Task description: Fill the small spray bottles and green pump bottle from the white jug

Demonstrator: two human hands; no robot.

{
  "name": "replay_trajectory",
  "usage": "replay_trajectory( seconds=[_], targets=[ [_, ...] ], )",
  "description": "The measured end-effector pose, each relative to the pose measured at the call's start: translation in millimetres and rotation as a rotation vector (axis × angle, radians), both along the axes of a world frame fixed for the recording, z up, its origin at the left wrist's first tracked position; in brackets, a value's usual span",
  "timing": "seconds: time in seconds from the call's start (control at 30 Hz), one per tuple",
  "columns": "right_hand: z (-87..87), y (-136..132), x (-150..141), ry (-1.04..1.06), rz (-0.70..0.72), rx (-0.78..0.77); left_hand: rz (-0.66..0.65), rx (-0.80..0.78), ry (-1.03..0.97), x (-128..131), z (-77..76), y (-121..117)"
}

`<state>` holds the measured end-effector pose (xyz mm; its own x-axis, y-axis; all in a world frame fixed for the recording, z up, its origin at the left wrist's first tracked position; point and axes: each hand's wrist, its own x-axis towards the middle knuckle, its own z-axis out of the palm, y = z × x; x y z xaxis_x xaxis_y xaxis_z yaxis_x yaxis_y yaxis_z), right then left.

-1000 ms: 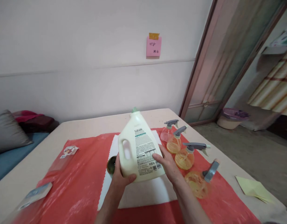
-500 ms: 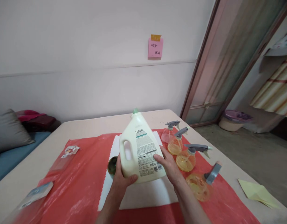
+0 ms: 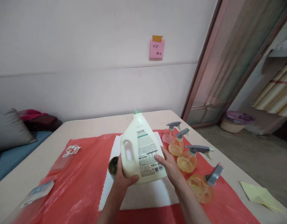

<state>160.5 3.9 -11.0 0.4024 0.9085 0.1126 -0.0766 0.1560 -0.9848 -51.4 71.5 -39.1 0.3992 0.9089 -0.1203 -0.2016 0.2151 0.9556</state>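
Note:
Between my two hands a large pale-green laundry detergent jug is held up, tilted slightly, its printed back label facing me and its green cap at the top. My left hand grips the jug's lower left corner, thumb across the bottom edge. Around the lower right side wraps my right hand, its thumb on the label. Behind my left fingers a small dark green bowl is partly hidden. Under the jug lies a white cloth with a scalloped edge.
On the right, several spray bottles with grey trigger heads stand on the red plastic sheet. Clear plastic packets lie at the left. Yellow paper rests near the right table edge. A pink note is taped to the wall.
The whole view has shifted slightly, so the scene sits a little further right and lower. Both hands keep the same hold on the jug.

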Motion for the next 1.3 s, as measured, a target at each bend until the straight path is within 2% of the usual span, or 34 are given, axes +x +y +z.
replay_trajectory(
  seconds=[0.2, 0.77, 1.0, 1.3],
  targets=[
    [-2.1, 1, -1, 0.037, 0.011, -0.002, 0.015, -0.006, -0.024, 1, 1.4, -1],
    [6.7, -1, -4, 0.026, -0.019, -0.038, 0.024, -0.013, 0.006, 1, 4.6, -2],
    [1.4, 2, -2, 0.037, -0.026, -0.051, 0.001, 0.011, 0.024, -1, -1.2, 1],
    [-12.7, 3, 2, -0.006, -0.047, -0.054, 0.025, -0.002, 0.038, 0, 0.3, 0]
  ],
)
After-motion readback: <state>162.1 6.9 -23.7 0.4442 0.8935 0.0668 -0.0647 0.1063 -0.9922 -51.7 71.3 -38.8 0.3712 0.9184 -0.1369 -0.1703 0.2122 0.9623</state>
